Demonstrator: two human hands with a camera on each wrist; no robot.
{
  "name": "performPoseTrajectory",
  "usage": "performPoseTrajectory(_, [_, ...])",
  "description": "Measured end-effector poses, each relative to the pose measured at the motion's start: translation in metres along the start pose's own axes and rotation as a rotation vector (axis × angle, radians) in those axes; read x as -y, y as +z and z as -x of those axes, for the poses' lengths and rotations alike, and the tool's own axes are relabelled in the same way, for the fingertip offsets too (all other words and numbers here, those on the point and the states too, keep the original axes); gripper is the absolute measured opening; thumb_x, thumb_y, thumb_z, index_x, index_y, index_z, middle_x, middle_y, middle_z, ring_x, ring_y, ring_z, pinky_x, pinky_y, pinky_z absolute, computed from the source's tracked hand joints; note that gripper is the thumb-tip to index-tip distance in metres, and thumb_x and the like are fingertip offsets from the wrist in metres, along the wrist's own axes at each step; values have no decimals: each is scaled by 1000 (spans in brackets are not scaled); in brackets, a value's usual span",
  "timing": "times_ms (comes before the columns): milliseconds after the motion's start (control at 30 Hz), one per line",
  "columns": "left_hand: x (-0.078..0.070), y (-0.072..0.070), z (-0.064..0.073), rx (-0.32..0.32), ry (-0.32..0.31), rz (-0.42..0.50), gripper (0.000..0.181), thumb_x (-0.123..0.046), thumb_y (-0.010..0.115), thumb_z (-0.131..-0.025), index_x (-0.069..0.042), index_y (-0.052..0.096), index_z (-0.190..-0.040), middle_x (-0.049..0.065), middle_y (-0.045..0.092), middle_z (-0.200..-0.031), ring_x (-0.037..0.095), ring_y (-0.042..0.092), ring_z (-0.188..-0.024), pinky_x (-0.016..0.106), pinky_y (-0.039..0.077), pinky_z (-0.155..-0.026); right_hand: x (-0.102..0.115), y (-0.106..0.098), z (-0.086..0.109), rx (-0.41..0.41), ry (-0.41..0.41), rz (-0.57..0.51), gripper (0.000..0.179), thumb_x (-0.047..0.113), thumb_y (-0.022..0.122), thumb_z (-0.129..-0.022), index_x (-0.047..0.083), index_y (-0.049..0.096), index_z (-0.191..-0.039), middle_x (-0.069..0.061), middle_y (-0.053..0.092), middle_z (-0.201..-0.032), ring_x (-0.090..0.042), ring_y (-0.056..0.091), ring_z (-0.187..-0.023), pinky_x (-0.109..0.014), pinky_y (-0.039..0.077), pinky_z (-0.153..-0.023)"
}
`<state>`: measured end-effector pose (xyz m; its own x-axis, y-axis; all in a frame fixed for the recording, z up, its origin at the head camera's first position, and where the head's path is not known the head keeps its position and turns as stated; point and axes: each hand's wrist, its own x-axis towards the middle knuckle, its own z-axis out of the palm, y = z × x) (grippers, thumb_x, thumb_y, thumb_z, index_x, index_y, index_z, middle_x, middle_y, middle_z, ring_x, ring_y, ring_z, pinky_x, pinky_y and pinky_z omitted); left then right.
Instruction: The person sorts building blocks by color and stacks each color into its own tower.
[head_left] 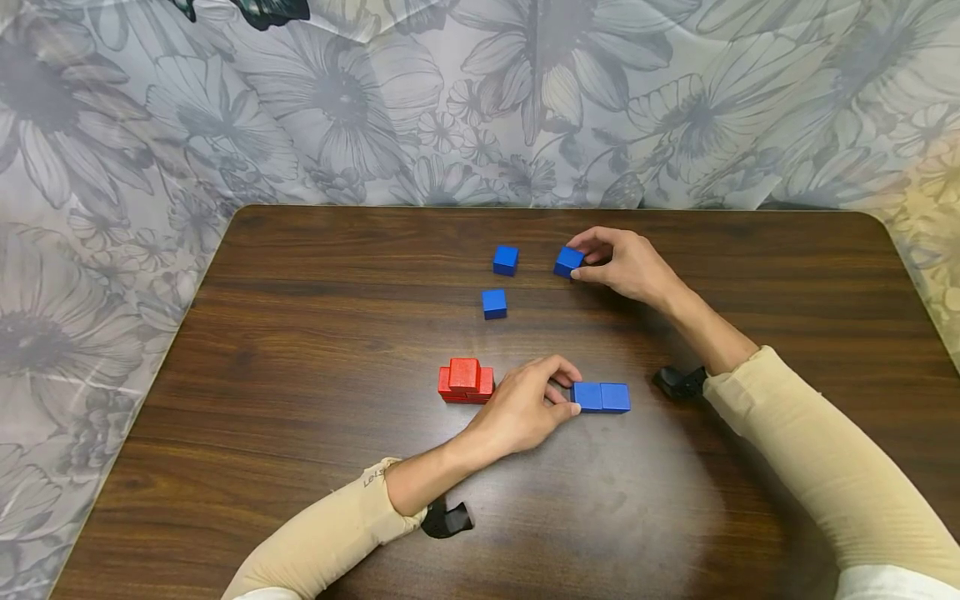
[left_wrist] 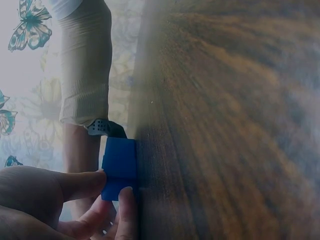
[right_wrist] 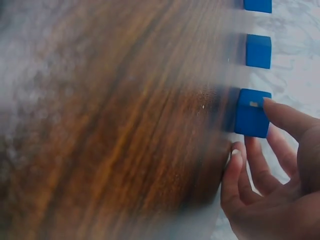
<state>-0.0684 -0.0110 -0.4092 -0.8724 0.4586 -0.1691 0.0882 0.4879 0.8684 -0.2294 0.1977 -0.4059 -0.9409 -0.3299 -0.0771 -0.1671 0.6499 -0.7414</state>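
Observation:
Two blue cubes [head_left: 615, 398] sit side by side, touching, at the middle of the table. My left hand [head_left: 528, 404] grips the left cube of this pair between thumb and fingers; in the left wrist view its thumb [left_wrist: 85, 185] presses against the blue face. Farther back, my right hand [head_left: 633, 262] pinches another blue cube [head_left: 568, 262] by its right end. The right wrist view shows the thumb on this cube [right_wrist: 252, 114] and the lower fingers loosely bent beneath. A small stack of red blocks [head_left: 464, 377] stands just left of my left hand, one block on top.
Two loose blue cubes [head_left: 506, 260] lie left of my right hand, one nearer than the other. The brown wooden table [head_left: 315, 333] ends at a back edge against a floral cloth [head_left: 360, 100]. Black wrist cameras [head_left: 447, 520] hang beneath both forearms.

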Motion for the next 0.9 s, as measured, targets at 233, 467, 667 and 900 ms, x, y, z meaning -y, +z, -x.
performPoseTrajectory(233, [0,0,1,3,3,9,28,-11,76,-88,-15,65,-113,-4,64,-107,-1,62,-82,17,51,-73,1,1,2,-9,6,12,38,20,78,-88,11,67,-123,-13,69,-108,-24,64,-97,-30,47,-75])
performPoseTrajectory(467, [0,-1,1,-4,15,-2,27,-11,76,-88,-15,65,-112,-3,64,-107,0,62,-82,17,50,-72,0,-1,4,-29,0,25,38,24,79,-87,12,69,-122,-12,70,-109,-24,64,-100,-38,47,-82])
performPoseTrajectory(667, [0,-1,1,-7,18,-6,27,-11,76,-88,-15,65,-112,-4,64,-106,0,62,-82,17,50,-72,-2,-4,8,-31,0,6,39,29,79,-87,15,70,-123,-9,70,-112,-21,65,-102,-38,47,-84])
performPoseTrajectory(900, [0,0,1,-3,9,-10,28,-12,76,-88,-15,65,-113,-4,63,-107,0,62,-83,17,50,-73,-4,-7,16,-40,0,-18,40,32,78,-88,17,70,-124,-7,69,-113,-20,66,-100,-26,48,-79])
